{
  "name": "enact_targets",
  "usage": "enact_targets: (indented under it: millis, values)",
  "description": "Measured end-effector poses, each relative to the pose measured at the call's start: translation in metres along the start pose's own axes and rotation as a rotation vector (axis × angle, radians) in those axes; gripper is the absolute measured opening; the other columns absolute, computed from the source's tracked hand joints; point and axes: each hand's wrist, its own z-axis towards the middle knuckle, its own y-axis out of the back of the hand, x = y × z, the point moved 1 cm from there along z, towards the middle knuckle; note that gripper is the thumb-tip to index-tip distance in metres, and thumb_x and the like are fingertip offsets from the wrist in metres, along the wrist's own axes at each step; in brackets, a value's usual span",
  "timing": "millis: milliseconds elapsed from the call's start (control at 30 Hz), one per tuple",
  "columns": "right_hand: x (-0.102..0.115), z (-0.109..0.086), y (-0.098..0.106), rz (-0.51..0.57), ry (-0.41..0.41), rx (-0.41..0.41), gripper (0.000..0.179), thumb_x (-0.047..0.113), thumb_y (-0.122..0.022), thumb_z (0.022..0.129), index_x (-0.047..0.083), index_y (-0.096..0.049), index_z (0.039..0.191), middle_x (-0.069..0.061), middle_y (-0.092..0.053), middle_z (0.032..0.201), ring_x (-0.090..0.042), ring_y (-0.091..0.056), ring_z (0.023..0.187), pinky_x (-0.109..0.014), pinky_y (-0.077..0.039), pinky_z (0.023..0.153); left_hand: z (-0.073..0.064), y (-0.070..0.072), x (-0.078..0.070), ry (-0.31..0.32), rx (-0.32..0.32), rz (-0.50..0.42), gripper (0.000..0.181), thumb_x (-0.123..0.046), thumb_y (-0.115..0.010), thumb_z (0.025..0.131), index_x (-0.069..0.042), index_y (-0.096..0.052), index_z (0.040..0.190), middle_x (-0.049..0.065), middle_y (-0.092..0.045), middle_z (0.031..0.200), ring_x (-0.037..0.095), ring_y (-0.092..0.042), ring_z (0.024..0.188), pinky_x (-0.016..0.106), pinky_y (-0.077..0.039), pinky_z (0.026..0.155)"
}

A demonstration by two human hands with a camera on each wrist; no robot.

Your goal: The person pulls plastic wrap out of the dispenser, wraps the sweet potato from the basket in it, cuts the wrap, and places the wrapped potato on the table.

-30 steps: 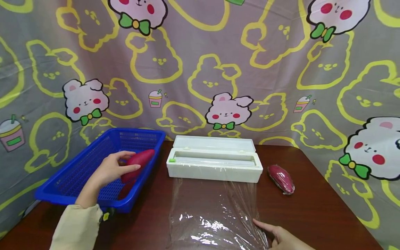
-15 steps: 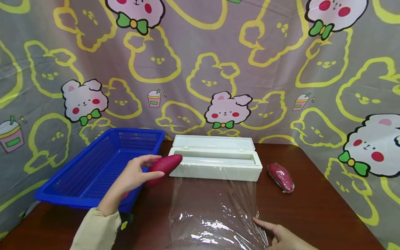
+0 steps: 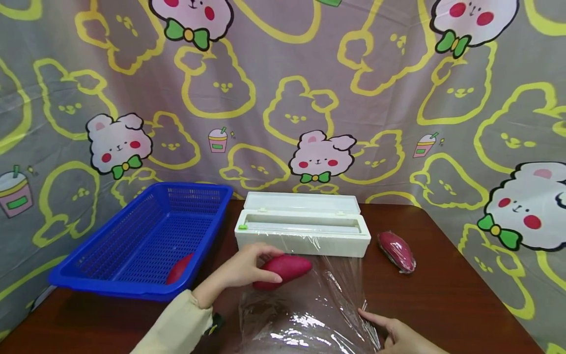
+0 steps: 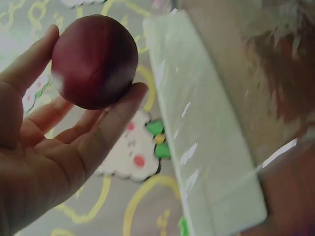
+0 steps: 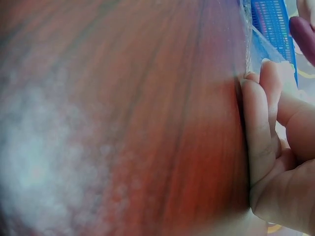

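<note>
My left hand grips a red-skinned sweet potato between thumb and fingers, over the upper part of a sheet of cling film. In the left wrist view the sweet potato appears end-on, held at the fingertips. The film runs toward me from a white cling film box with its lid raised. At the sheet's near right edge, my right hand pinches the gathered film, index finger extended along it. The right wrist view shows its thumb and fingertips together at the film's edge.
A blue plastic basket stands on the left with another sweet potato inside. A film-wrapped sweet potato lies right of the box on the brown table. A patterned curtain hangs close behind.
My left hand has lifted the sweet potato out of the blue basket and carried it right, over the film. The right hand has stayed at the film's edge.
</note>
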Motion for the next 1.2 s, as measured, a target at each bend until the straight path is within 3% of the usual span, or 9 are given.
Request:
enact_targets:
  millis: [267,433,567,733,900,967,1100,1200]
  values:
    - [-0.001,0.001,0.002,-0.014,-0.027,-0.009,0.080,0.015,-0.071,0.075,-0.003,-0.022,0.137,0.005,-0.042,0.056,-0.003,-0.042,0.044,-0.015,-0.033,0.045,0.017,-0.040,0.000,0.011,0.163,0.038,0.045,-0.020,-0.078,0.067,-0.004,-0.064,0.107,-0.001,-0.063,0.093,0.001,-0.053,0.075,0.019,-0.045,0.068]
    - [-0.002,0.002,0.002,-0.047,-0.002,-0.009,0.077,0.010,-0.069,0.076,-0.005,-0.022,0.136,0.005,-0.038,0.056,-0.004,-0.039,0.044,-0.015,-0.032,0.044,0.016,-0.059,0.006,0.010,0.232,0.125,0.044,-0.022,-0.079,0.067,-0.005,-0.065,0.105,-0.007,-0.062,0.090,-0.002,-0.051,0.077,0.016,-0.043,0.068]
    - [-0.002,0.002,0.003,-0.063,0.044,0.018,0.077,0.010,-0.068,0.077,-0.008,-0.020,0.135,0.006,-0.036,0.056,-0.004,-0.037,0.044,-0.014,-0.032,0.043,0.013,-0.067,0.009,0.027,0.272,0.141,0.044,-0.022,-0.079,0.067,-0.005,-0.065,0.105,-0.009,-0.061,0.089,-0.002,-0.050,0.079,0.016,-0.043,0.069]
    - [-0.003,0.002,0.004,-0.066,0.069,0.036,0.082,0.014,-0.070,0.077,-0.009,-0.017,0.134,0.006,-0.037,0.058,-0.003,-0.037,0.045,-0.014,-0.033,0.044,0.012,-0.069,0.010,0.030,0.287,0.142,0.043,-0.021,-0.077,0.069,-0.004,-0.064,0.106,-0.007,-0.063,0.095,-0.003,-0.051,0.082,0.016,-0.043,0.071]
    - [-0.005,0.002,0.004,-0.132,0.109,0.017,0.076,0.015,-0.071,0.075,0.002,-0.029,0.137,0.006,-0.042,0.066,-0.002,-0.039,0.047,-0.013,-0.033,0.045,0.009,-0.064,0.010,-0.001,0.280,0.170,0.045,-0.024,-0.075,0.072,-0.003,-0.061,0.110,-0.002,-0.063,0.100,0.002,-0.053,0.089,0.017,-0.042,0.077]
    - [-0.004,0.002,0.003,-0.172,0.131,0.004,0.073,0.015,-0.072,0.075,0.007,-0.034,0.137,0.005,-0.045,0.070,-0.001,-0.040,0.047,-0.012,-0.033,0.046,0.005,-0.058,0.009,-0.014,0.249,0.188,0.047,-0.026,-0.074,0.073,-0.003,-0.061,0.111,0.001,-0.062,0.101,0.005,-0.054,0.092,0.019,-0.042,0.079]
    - [0.002,0.001,-0.001,-0.246,0.126,-0.036,0.079,0.018,-0.074,0.073,-0.003,-0.029,0.135,0.001,-0.046,0.075,-0.003,-0.040,0.047,-0.014,-0.033,0.046,-0.005,-0.045,0.011,-0.050,0.160,0.202,0.045,-0.026,-0.074,0.072,-0.003,-0.061,0.108,0.005,-0.062,0.099,0.010,-0.055,0.089,0.023,-0.043,0.077]
    - [0.005,0.000,-0.003,-0.291,0.085,-0.073,0.087,0.022,-0.075,0.071,-0.010,-0.024,0.133,0.003,-0.045,0.068,-0.004,-0.041,0.047,-0.016,-0.035,0.045,-0.015,-0.037,0.014,-0.075,0.114,0.153,0.041,-0.023,-0.074,0.072,-0.002,-0.063,0.105,0.007,-0.062,0.096,0.011,-0.055,0.086,0.026,-0.045,0.076]
